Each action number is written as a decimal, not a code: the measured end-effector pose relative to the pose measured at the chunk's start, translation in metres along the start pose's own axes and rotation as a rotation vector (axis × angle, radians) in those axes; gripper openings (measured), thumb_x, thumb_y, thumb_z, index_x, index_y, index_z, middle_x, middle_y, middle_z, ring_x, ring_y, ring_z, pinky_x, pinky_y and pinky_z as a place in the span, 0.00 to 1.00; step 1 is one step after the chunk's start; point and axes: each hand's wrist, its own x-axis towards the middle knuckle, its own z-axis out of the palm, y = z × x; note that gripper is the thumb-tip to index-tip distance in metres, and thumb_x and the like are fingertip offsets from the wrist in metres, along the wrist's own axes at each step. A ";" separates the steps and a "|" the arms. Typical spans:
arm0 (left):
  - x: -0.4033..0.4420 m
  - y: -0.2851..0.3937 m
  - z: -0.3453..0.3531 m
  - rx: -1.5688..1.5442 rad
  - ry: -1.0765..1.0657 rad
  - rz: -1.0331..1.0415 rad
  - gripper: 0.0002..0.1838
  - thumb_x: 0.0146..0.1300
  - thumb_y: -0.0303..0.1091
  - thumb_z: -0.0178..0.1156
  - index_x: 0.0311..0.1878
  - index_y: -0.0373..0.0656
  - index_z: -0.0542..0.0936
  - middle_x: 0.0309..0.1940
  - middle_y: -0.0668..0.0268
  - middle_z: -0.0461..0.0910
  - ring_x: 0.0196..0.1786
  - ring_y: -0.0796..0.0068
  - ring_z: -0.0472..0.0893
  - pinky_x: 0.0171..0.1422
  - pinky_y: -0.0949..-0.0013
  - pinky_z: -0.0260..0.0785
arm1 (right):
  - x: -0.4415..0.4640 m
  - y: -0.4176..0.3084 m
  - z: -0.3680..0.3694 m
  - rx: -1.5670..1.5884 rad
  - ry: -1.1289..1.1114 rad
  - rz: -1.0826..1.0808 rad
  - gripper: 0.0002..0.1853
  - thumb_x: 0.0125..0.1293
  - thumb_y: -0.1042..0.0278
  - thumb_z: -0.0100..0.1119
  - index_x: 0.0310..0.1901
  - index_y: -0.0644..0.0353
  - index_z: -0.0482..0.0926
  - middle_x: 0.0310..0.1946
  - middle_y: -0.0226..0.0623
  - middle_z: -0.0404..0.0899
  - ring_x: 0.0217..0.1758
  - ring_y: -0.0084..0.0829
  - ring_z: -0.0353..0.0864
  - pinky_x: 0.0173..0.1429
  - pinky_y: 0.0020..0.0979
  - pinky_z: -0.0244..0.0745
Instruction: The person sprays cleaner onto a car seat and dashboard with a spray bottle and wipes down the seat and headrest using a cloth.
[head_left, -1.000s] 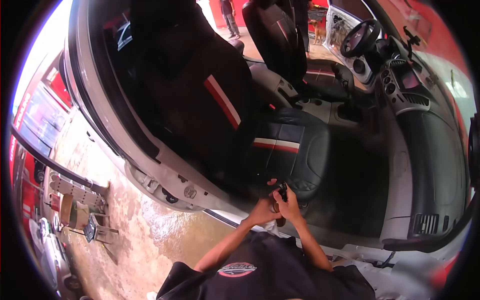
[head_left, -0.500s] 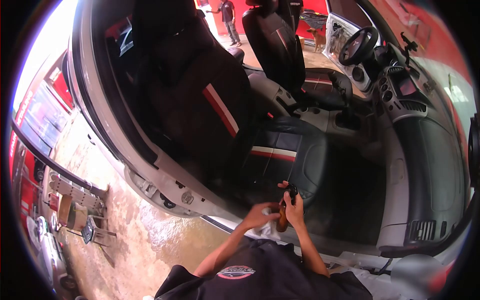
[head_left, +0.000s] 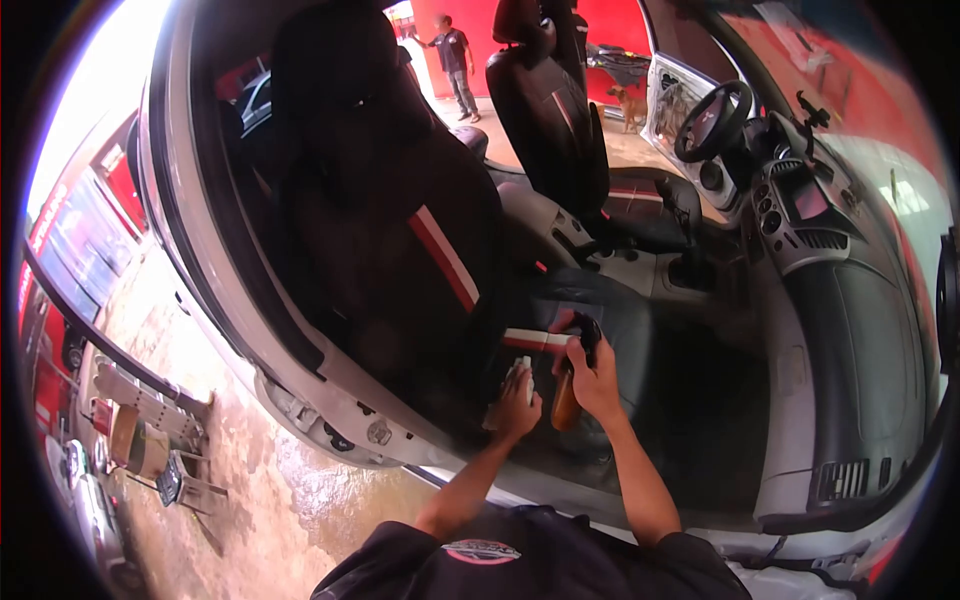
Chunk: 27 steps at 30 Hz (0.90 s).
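Note:
My right hand (head_left: 598,388) is wrapped round the neck of a spray bottle (head_left: 565,404) with a black trigger head and an amber-brown body. The bottle is above the front part of the black passenger seat (head_left: 622,310), which has a white and red stripe. To its left, my left hand (head_left: 516,408) holds a white cloth (head_left: 528,376), bunched along the fingers. That hand is over the seat's near side; whether the cloth touches the seat I cannot tell.
The seat's tall backrest (head_left: 380,210) stands at left, the dashboard (head_left: 850,330) at right. Beyond are the steering wheel (head_left: 713,120) and driver's seat (head_left: 545,110). The door sill runs below my arms. A person (head_left: 455,65) and a dog (head_left: 627,105) are outside.
Both hands have moved forward over the seat, away from my body. My left hand has drawn apart from the bottle, carrying the cloth to the left. The bottle has risen with my right hand.

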 end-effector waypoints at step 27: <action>0.006 0.011 -0.019 -0.071 0.012 -0.099 0.30 0.60 0.32 0.66 0.68 0.42 0.77 0.71 0.54 0.78 0.70 0.48 0.79 0.75 0.51 0.71 | 0.300 -0.128 0.168 0.089 -0.150 -0.506 0.15 0.82 0.58 0.57 0.52 0.65 0.80 0.32 0.33 0.84 0.22 0.21 0.79 0.31 0.27 0.74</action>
